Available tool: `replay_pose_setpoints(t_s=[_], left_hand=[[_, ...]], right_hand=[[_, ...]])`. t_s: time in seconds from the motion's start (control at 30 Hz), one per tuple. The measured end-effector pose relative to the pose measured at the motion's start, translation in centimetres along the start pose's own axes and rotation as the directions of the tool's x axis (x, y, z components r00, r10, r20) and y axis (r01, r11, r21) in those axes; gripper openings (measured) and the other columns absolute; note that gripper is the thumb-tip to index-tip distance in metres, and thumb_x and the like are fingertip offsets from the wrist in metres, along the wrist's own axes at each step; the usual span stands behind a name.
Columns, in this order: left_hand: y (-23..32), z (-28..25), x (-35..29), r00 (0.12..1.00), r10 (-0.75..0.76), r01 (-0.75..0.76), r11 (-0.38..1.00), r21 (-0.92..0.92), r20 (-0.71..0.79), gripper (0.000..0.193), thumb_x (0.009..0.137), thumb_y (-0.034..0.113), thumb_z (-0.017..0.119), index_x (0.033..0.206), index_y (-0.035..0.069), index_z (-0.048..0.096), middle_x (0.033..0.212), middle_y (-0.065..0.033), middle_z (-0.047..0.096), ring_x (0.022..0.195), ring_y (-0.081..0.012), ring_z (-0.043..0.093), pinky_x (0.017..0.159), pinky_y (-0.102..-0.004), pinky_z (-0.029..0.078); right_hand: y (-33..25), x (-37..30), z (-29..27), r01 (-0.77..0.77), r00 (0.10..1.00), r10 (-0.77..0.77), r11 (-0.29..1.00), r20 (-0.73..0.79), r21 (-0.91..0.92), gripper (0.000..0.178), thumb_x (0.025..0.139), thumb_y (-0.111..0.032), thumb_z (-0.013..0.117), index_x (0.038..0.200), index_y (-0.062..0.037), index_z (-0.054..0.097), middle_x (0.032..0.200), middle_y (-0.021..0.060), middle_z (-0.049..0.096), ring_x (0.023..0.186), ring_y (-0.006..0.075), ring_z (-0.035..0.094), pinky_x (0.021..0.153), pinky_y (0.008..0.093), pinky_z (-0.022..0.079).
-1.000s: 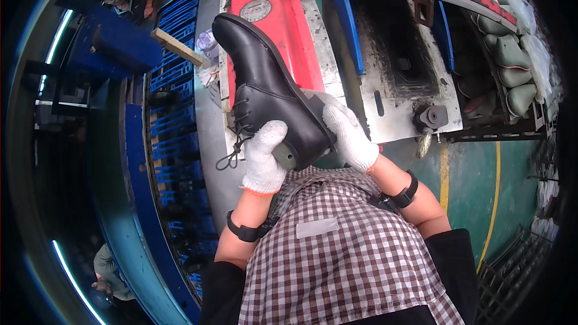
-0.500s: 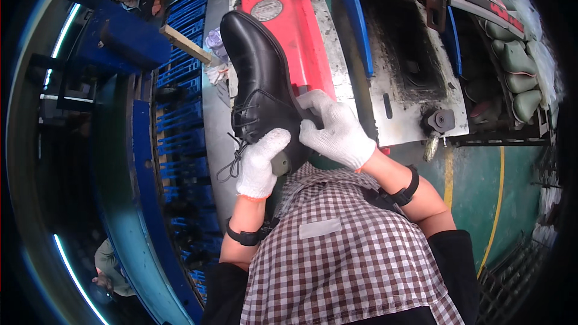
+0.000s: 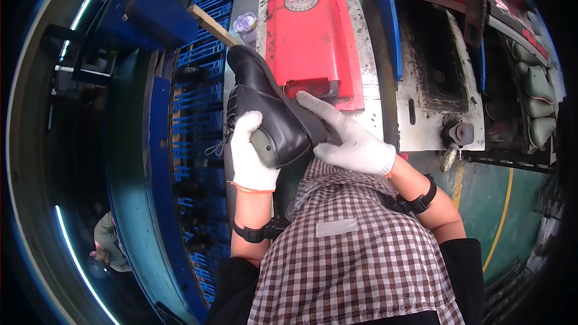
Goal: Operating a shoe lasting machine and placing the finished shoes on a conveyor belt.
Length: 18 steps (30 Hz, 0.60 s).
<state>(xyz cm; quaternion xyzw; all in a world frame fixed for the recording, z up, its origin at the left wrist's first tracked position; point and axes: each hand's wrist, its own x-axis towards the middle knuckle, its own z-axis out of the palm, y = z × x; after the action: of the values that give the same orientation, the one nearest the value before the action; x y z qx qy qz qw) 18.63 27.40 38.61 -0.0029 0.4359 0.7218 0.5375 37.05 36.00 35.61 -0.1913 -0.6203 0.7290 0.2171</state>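
A black leather lace-up shoe (image 3: 286, 125) is tilted in front of me, toe away and sole facing right. A grey-green shoe last (image 3: 262, 146) shows in its opening, and the loose laces hang at the left. My left hand (image 3: 250, 155), in a white knit glove, is closed around the shoe at the last, thumb up; its other fingers are mostly hidden. On the sole side, my gloved right hand (image 3: 354, 139) has its fingers stretched out, the forefinger along the sole and the thumb apart near the heel.
Ahead stands a red machine cover (image 3: 316, 30) on a metal plate. A wooden bar (image 3: 212, 26) juts beside a small purple-and-white container (image 3: 245, 23). Blue racking (image 3: 205, 93) runs along the left. Shoe lasts (image 3: 537, 90) sit on a rack at right. Other people are at far left.
The shoe has come lower and turned, its sole showing more. My left hand has rolled around the last; my right fingers have straightened from their bent hold at the sole edge. The view has shifted.
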Motion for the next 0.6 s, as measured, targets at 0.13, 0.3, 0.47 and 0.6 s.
replay_pose_setpoints(t_s=[0.13,0.3,0.47,0.6], left_hand=[[0.5,-1.9,-0.4,0.998,0.043,-0.043,0.999,0.018,-0.039,0.049,0.089,0.018,0.065,0.135,0.003,0.059,0.123,-0.0145,0.068,0.110,-0.0300,0.070,0.101,-0.0451,0.058],[1.0,-5.9,0.1,0.976,0.129,-0.115,0.989,0.089,-0.174,0.051,0.088,0.011,0.065,0.137,0.001,0.057,0.125,-0.0159,0.067,0.114,-0.0319,0.067,0.105,-0.0462,0.054],[3.9,-16.5,6.6,0.908,0.072,-0.076,0.997,0.006,-0.412,0.045,0.087,0.020,0.074,0.130,0.008,0.064,0.125,-0.0084,0.067,0.114,-0.0282,0.066,0.103,-0.0419,0.055],[6.8,-28.7,19.6,0.815,0.077,-0.017,0.994,0.109,-0.574,0.028,0.085,0.022,0.075,0.111,0.011,0.070,0.108,-0.0062,0.072,0.097,-0.0252,0.070,0.090,-0.0442,0.059]], right_hand=[[-0.9,1.6,1.7,0.061,0.997,-0.073,0.948,-0.029,-0.314,0.081,0.085,-0.002,0.060,0.161,-0.0037,0.034,0.151,0.0246,0.054,0.143,0.0289,0.053,0.117,0.0364,0.044],[0.5,4.0,4.9,-0.115,0.993,0.075,0.784,-0.090,-0.610,0.060,0.091,-0.014,0.060,0.151,-0.0139,0.051,0.097,0.0241,0.074,0.089,0.0404,0.074,0.087,0.0475,0.059],[4.7,4.7,3.3,-0.013,0.938,-0.235,0.714,-0.256,-0.700,0.037,0.091,-0.011,0.063,0.127,-0.0076,0.069,0.096,0.0137,0.073,0.088,0.0341,0.072,0.079,0.0443,0.057],[11.5,1.8,0.9,0.070,0.872,-0.474,0.372,-0.124,-0.926,0.046,0.075,-0.001,0.070,0.120,-0.0085,0.068,0.113,0.0118,0.070,0.110,0.0356,0.067,0.096,0.0478,0.053]])
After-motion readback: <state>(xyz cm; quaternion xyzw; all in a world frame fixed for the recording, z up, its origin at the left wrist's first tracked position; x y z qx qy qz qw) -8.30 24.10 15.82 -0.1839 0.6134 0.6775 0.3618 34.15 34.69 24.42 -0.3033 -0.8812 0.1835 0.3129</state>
